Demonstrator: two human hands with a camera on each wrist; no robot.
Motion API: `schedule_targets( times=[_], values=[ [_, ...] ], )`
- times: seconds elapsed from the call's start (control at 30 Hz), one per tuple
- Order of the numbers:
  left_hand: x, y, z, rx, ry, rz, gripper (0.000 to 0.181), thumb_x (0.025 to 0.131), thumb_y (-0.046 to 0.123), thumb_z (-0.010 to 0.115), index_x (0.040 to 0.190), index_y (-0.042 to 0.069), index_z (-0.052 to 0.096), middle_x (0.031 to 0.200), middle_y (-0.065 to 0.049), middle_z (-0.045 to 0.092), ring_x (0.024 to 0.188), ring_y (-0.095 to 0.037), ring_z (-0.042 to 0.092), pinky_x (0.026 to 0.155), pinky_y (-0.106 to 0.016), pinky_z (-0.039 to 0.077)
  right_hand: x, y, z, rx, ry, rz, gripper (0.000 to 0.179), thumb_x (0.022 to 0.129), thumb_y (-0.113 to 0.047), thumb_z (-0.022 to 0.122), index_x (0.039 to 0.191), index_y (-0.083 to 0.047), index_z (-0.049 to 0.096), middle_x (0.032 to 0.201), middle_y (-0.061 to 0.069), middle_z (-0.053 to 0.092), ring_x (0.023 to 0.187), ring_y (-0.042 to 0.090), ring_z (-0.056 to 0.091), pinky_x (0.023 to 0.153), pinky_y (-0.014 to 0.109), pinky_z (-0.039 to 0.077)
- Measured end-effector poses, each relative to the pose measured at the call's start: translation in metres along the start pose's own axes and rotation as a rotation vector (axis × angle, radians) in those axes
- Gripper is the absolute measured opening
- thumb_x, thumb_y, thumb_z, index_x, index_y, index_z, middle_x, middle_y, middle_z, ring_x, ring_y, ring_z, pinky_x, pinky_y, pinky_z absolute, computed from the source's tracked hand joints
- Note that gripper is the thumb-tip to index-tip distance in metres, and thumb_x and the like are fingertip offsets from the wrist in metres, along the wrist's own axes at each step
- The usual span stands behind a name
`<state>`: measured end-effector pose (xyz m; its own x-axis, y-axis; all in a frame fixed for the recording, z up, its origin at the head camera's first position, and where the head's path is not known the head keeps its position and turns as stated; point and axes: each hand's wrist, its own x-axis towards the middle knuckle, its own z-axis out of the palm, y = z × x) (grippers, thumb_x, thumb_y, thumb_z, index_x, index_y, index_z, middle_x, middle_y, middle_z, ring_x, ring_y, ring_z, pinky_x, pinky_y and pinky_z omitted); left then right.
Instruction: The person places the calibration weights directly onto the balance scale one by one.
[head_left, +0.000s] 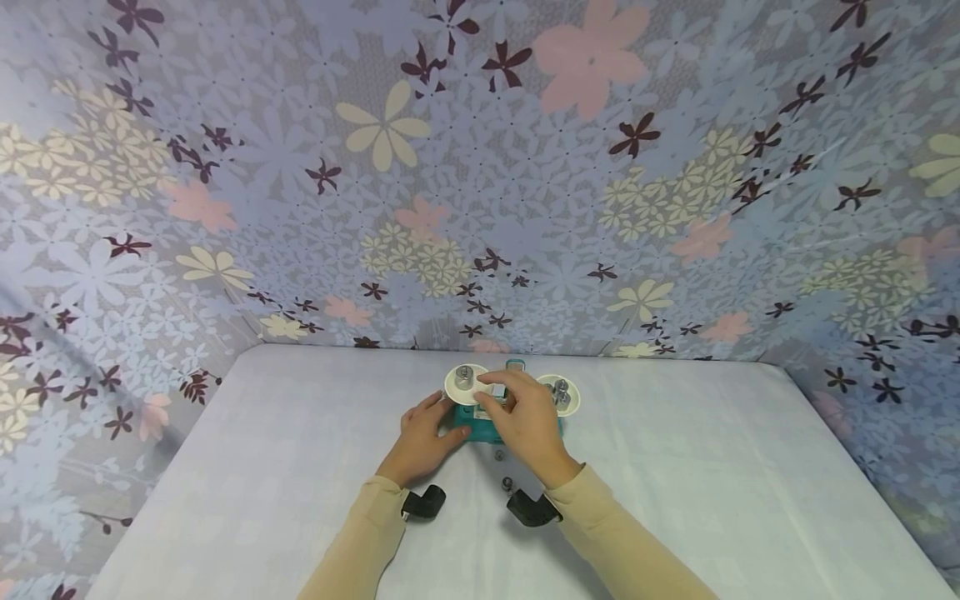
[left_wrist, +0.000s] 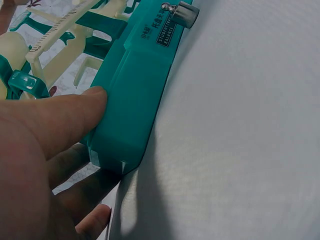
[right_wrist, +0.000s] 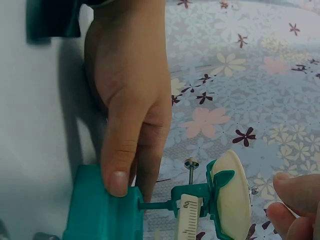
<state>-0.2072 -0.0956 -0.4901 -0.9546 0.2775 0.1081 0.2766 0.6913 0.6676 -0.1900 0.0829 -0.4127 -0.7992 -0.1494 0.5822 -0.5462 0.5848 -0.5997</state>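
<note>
A teal student balance [head_left: 480,428] with two cream pans stands near the back of the table. My left hand [head_left: 420,442] grips the left end of its base, thumb on the front and fingers behind, as the left wrist view shows its thumb [left_wrist: 92,105] against the teal base. On the left pan [head_left: 454,395] stands a metal weight [head_left: 464,377]. My right hand [head_left: 531,417] reaches across the balance, its thumb and forefinger apart beside that weight and holding nothing. The right pan [head_left: 574,402] carries several metal weights [head_left: 561,392], partly behind the right hand.
Two small metal weights [head_left: 507,483] lie on the white-covered table [head_left: 675,500] in front of the balance, between my forearms. Black wrist cameras [head_left: 532,508] hang at both wrists. A flower-patterned wall [head_left: 510,183] rises right behind the table's back edge.
</note>
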Motion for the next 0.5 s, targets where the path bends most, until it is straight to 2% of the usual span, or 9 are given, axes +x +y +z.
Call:
schedule_targets(
  times=[0.17,0.3,0.5],
  values=[
    [0.000,0.000,0.000,0.005,0.006,0.006,0.063,0.089,0.043,0.057,0.140,0.010,0.041,0.139,-0.005,0.046,0.137,-0.024,0.025,0.108,-0.051,0.012,-0.010,0.002,-0.003,0.036,-0.026,-0.002,0.021,0.081,-0.020,0.073,0.101,-0.015,0.071,0.079,-0.003,0.062,0.044,-0.001,0.036,0.041,0.021,0.035],
    [0.000,0.000,0.000,0.004,0.011,0.013,0.062,0.089,0.043,0.057,0.140,0.009,0.042,0.139,-0.005,0.046,0.137,-0.024,0.025,0.108,-0.051,0.013,-0.019,0.004,-0.005,0.054,-0.055,0.004,0.021,0.081,-0.018,0.073,0.101,-0.015,0.070,0.082,0.000,0.064,0.044,0.000,0.037,0.040,0.020,0.035],
    [0.000,-0.002,0.001,0.010,0.014,0.013,0.063,0.089,0.044,0.056,0.139,0.008,0.042,0.139,-0.005,0.046,0.137,-0.023,0.025,0.108,-0.051,0.012,-0.032,0.006,-0.008,0.070,-0.097,0.036,0.022,0.081,-0.018,0.073,0.103,-0.016,0.070,0.087,-0.006,0.063,0.045,0.000,0.038,0.041,0.020,0.036]
  ],
)
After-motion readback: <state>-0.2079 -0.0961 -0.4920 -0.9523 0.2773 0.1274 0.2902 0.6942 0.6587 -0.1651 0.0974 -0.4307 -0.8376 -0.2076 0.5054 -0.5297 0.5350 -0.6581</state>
